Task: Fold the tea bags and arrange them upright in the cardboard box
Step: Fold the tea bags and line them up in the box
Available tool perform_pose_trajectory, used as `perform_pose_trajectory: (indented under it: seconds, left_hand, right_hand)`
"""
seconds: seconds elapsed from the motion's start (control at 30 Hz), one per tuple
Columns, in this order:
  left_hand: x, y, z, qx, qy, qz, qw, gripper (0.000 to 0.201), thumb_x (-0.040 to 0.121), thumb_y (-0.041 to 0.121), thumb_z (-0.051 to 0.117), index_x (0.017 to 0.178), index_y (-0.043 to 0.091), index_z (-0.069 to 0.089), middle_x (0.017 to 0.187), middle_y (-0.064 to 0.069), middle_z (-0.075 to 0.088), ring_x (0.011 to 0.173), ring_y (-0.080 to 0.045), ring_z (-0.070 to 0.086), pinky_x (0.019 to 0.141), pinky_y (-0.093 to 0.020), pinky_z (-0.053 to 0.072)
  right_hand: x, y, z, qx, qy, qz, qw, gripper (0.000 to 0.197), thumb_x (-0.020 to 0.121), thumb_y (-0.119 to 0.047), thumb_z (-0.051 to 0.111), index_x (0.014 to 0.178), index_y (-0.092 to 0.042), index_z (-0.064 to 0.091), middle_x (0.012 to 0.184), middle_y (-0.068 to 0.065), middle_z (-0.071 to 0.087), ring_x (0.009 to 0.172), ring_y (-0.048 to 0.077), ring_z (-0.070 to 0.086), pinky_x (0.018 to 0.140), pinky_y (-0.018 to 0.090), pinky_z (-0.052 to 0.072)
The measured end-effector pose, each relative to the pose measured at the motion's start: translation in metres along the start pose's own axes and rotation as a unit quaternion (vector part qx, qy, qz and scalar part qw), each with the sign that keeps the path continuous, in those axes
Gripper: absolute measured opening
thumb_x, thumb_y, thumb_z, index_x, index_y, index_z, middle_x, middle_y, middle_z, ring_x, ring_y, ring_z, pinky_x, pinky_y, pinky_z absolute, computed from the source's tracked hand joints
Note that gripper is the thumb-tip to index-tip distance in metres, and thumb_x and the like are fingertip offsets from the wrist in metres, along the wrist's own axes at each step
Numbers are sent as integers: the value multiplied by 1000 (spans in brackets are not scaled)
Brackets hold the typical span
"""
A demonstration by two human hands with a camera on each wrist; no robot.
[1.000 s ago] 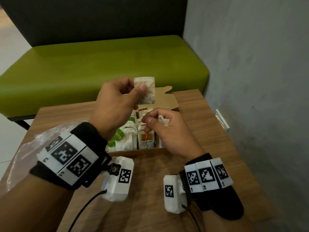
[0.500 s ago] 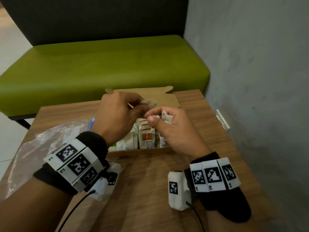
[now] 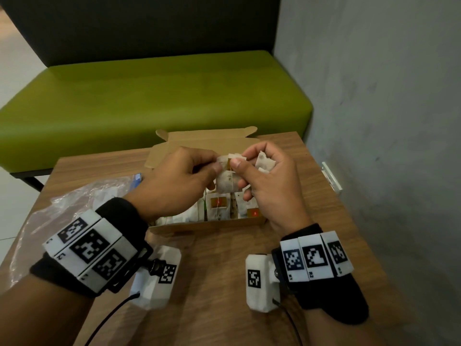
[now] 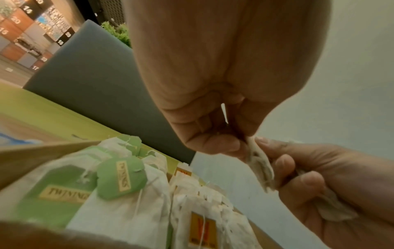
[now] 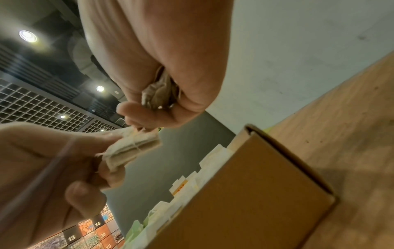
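Note:
Over the open cardboard box (image 3: pixel 207 224) my two hands meet on one folded white tea bag (image 3: pixel 225 182). My left hand (image 3: pixel 215 166) pinches its left edge between thumb and fingers. The thumb and forefinger of my right hand (image 3: pixel 237 163) pinch its top, where the tag and string sit. More crumpled tea bags (image 3: pixel 265 160) are tucked in the right palm. Several tea bags (image 3: pixel 219 208) with green and yellow tags stand upright in the box. The left wrist view shows the pinched tea bag (image 4: pixel 260 166), and the right wrist view shows the string round the folded tea bag (image 5: pixel 132 150).
The box stands on a wooden table (image 3: pixel 212 283) with its lid flap (image 3: pixel 209 138) up at the far side. A clear plastic bag (image 3: pixel 74 208) lies on the table's left. A green bench (image 3: pixel 149 96) runs behind, and a grey wall (image 3: pixel 374 121) is close on the right.
My left hand has brought the raised tea bag down to my right hand. Both hands now hold the bag, folded, just above the box.

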State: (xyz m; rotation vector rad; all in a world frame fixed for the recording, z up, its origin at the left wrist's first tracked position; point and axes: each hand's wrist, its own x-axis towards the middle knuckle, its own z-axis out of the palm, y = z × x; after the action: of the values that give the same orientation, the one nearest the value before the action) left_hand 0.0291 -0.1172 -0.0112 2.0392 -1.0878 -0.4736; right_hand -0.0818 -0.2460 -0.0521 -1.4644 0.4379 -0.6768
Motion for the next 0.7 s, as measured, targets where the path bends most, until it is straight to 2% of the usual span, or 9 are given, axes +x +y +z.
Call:
perform_pose_trajectory:
  seconds: [0.07,0.1,0.17,0.23,0.33,0.4,0.47,0.53,0.7]
  left_hand:
    - [-1,1,2,-31,-12,-1,999,29,96,39,55,92,16,74,74,-12,66,56,-6,52,48,-18,41]
    - [-1,1,3,-42,-13,-1,999,28,93,39,58,93,16,74,70,-10,65,54,-5,51,46,-17,39]
    - [1,-2,3,-58,-6,-6,998,16,92,28,64,93,16,73,61,0,61,51,-1,49,44,-13,37]
    - [1,-6,3,-62,-7,-5,998,9,92,23,66,90,17,73,62,7,63,50,1,50,46,-13,40]
    - [0,-13,1,-57,-16,-10,998,12,90,24,68,89,14,74,72,-7,70,54,-1,53,49,-17,44]
    - [-1,-17,-1,-52,-11,-16,998,13,90,24,69,89,12,74,74,-12,70,52,-1,51,48,-16,43]
    - [-2,-20,0,-47,-7,-20,999,13,90,26,69,90,15,75,68,-8,67,50,-2,48,47,-18,41]
    - [-3,-22,2,-49,0,-22,999,15,89,30,68,90,18,76,60,2,61,48,-2,44,46,-18,38]
    - [1,-29,7,22,-3,-3,1000,11,90,30,69,85,21,73,62,7,64,53,-4,52,55,-26,46]
  right_hand:
    - [-1,1,0,-14,5,5,1000,16,88,-12,77,85,-16,62,72,0,67,55,7,61,43,22,45]
    - [-1,1,0,-18,2,8,1000,16,88,-13,78,84,-17,63,71,-1,67,54,7,60,43,22,45]
    - [0,1,0,-16,-14,23,1000,15,88,-14,78,83,-16,64,65,-6,67,52,6,56,41,21,44]
    - [0,0,-1,-13,-32,45,998,12,88,-15,77,86,-14,65,64,-6,67,50,6,53,41,22,43]
    - [-2,1,-1,-33,-44,49,997,9,90,-19,76,91,-15,68,69,-2,66,49,7,52,40,23,43]
    - [-2,2,-1,-47,-34,34,998,5,92,-17,73,91,-17,69,68,-4,66,49,7,53,40,23,43]
    - [-3,3,-1,-65,-27,26,997,7,92,-15,73,87,-17,69,66,-5,65,50,7,54,41,23,44]
    - [-3,4,0,-83,-24,27,996,8,91,-14,74,84,-17,70,65,-4,65,50,6,55,42,22,44]
    - [-2,5,0,-119,-24,46,992,5,90,-18,76,86,-17,73,68,3,69,46,6,52,42,23,43]
